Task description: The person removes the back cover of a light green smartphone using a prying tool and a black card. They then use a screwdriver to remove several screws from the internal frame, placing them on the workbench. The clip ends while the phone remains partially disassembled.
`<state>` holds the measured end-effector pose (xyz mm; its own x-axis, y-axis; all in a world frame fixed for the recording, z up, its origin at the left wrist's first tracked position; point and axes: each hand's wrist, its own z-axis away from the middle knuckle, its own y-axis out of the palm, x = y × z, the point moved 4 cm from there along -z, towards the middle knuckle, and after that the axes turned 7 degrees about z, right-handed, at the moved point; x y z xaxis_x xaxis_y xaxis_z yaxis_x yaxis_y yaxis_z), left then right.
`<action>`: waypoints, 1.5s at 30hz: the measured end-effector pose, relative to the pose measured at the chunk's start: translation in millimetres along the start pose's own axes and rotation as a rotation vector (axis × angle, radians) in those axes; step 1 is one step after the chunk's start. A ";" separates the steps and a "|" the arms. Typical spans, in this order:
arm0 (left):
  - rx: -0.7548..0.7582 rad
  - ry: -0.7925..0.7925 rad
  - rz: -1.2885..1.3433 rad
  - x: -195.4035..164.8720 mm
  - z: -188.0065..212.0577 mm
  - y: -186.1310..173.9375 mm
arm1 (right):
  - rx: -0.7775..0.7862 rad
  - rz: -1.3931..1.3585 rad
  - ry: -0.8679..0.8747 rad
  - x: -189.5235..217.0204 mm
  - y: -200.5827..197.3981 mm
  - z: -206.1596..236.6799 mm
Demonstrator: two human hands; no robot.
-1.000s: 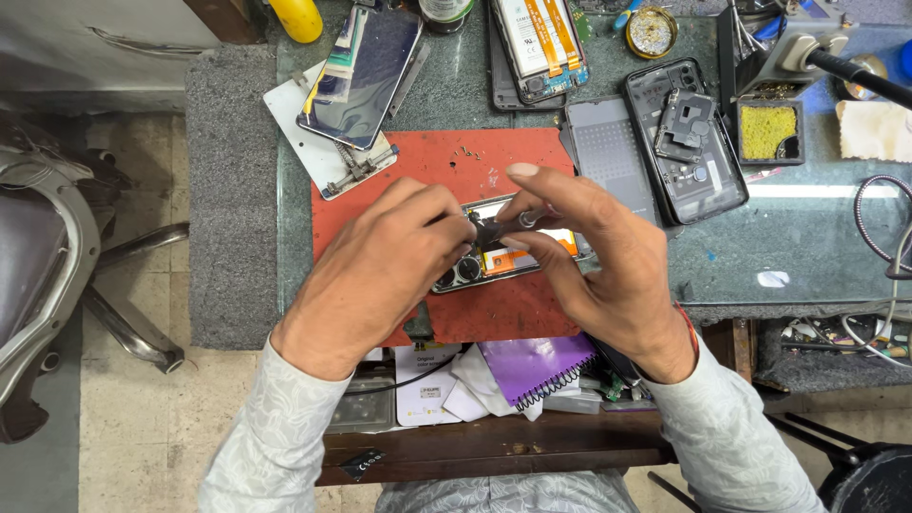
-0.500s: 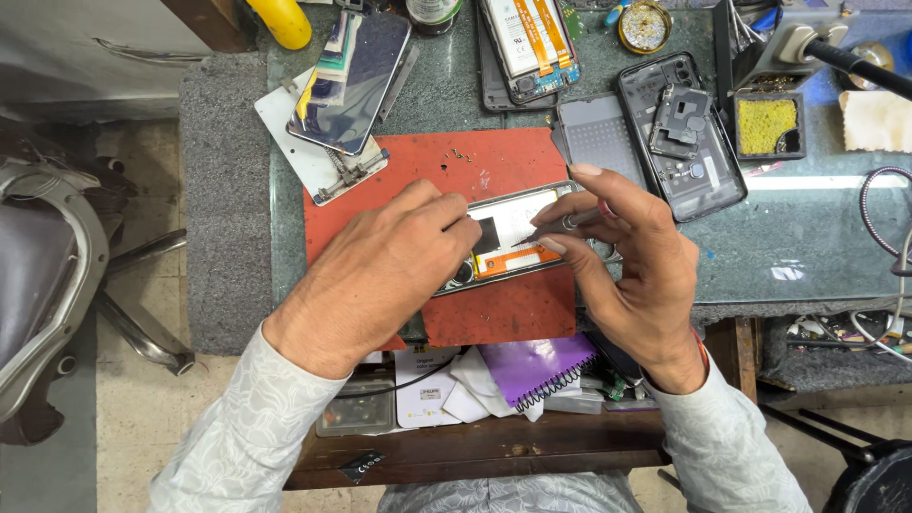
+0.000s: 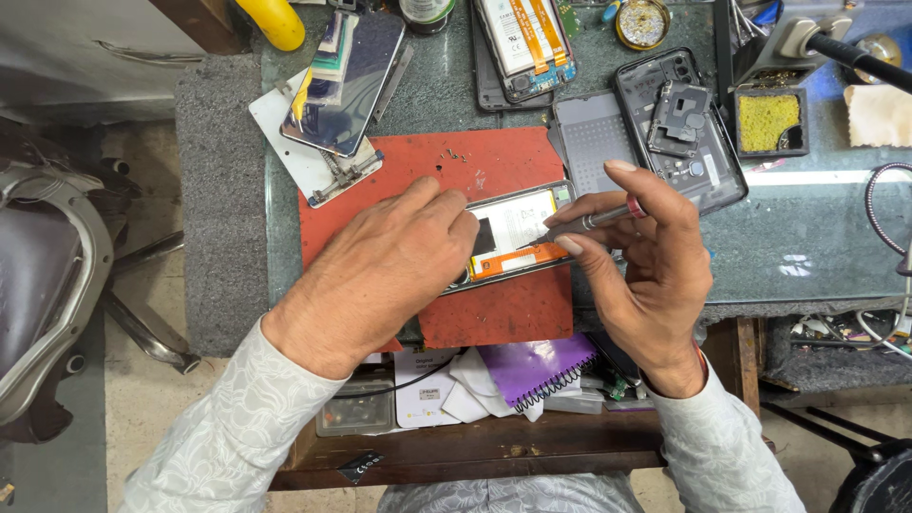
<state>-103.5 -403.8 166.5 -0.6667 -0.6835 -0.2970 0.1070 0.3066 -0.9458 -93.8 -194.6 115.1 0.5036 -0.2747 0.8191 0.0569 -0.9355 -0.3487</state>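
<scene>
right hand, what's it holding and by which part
The right hand pinches a small screwdriver by its shaft, tip toward the opened phone.
</scene>
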 end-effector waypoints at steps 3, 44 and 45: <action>-0.002 -0.041 -0.007 1.4 1.8 1.4 | -0.002 -0.016 0.023 -0.5 0.2 1.5; -0.355 -0.105 0.064 65.9 -7.0 5.2 | -0.057 -0.143 0.081 -8.9 10.5 2.5; -0.357 -0.106 0.064 65.4 -6.6 4.7 | -0.053 -0.135 0.070 -7.1 10.6 2.2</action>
<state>-151.5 -442.7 143.5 -0.5849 -0.7148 -0.3834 -0.1303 0.5493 -0.8254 -94.9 -202.1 104.6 0.4326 -0.1592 0.8874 0.0737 -0.9748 -0.2108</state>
